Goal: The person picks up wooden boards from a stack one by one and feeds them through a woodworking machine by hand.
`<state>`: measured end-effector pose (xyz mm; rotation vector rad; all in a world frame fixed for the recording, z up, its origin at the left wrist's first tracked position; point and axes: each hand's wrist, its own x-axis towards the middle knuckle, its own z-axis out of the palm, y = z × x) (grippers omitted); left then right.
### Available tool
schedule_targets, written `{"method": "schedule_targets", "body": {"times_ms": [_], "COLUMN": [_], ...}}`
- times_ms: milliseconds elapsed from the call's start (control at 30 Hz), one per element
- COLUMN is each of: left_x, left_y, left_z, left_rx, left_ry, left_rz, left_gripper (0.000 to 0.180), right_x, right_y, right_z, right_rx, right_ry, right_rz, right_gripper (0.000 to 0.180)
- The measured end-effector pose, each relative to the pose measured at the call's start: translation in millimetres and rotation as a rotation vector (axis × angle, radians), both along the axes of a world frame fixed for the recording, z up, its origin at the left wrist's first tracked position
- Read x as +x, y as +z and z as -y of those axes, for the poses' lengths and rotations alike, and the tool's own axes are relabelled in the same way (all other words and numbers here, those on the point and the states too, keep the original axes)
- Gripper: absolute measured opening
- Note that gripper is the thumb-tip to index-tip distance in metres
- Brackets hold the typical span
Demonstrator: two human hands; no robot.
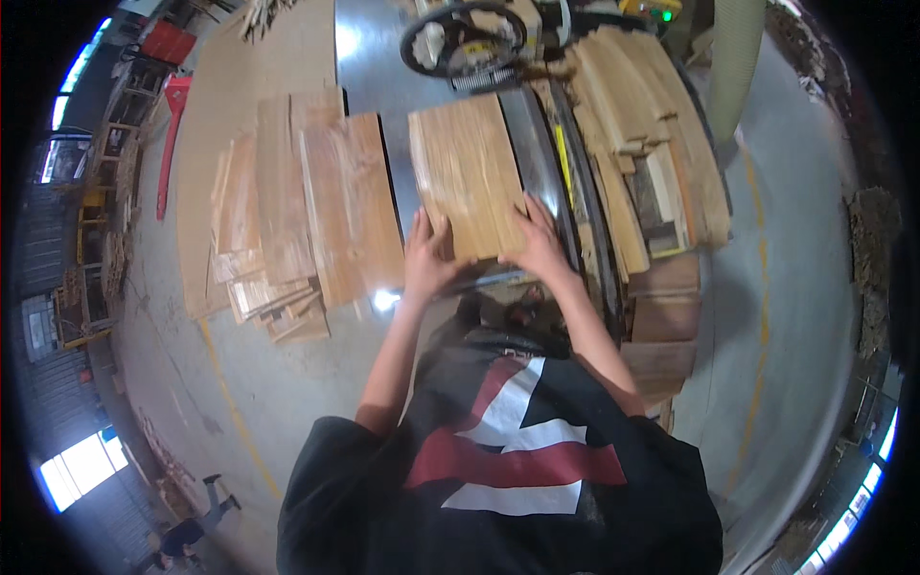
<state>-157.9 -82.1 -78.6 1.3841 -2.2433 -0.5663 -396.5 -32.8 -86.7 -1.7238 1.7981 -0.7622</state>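
Observation:
A light wooden board (470,172) lies on the shiny metal machine table (369,57) in front of me. My left hand (431,259) holds its near left corner, with the fingers along the side and the thumb at the near edge. At the near right corner, my right hand (540,241) grips the board in the same way, its fingers on the right side. Left of this board, apart from my left hand, lie several wider boards (350,201) in overlapping stacks.
A black handwheel (463,40) stands at the table's far side. To the right, past a dark rail (592,201), are piled wooden planks (628,86) and a thick pale hose (738,67). A red handle (172,144) stands at left. Another person (187,532) is at the lower left.

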Motion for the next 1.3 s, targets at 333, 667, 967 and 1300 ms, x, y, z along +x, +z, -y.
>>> {"method": "schedule_targets", "body": {"times_ms": [333,667,967,1300], "left_x": [-7.7,-18.6,-22.0,-33.0], "left_y": [8.6,16.3,15.9,2.8], "left_z": [18.7,48.9,96.4,184.2], "left_rx": [0.111,0.129,0.131,0.071], "left_ry": [0.008,0.004,0.014,0.013], "left_rz": [0.101,0.094,0.069,0.050], "left_gripper": [0.098,0.102,0.100,0.101], "right_x": [-0.4,-6.9,-10.5,-18.8], "right_y": [10.4,13.6,7.2,7.8], "right_z": [14.3,46.2,88.5,176.7], "right_rx": [-0.010,0.003,0.041,0.000], "right_ry": [-0.036,-0.041,-0.060,-0.074], "right_rz": [-0.001,-0.003,0.012,-0.020], "right_gripper": [0.092,0.096,0.099,0.097]}}
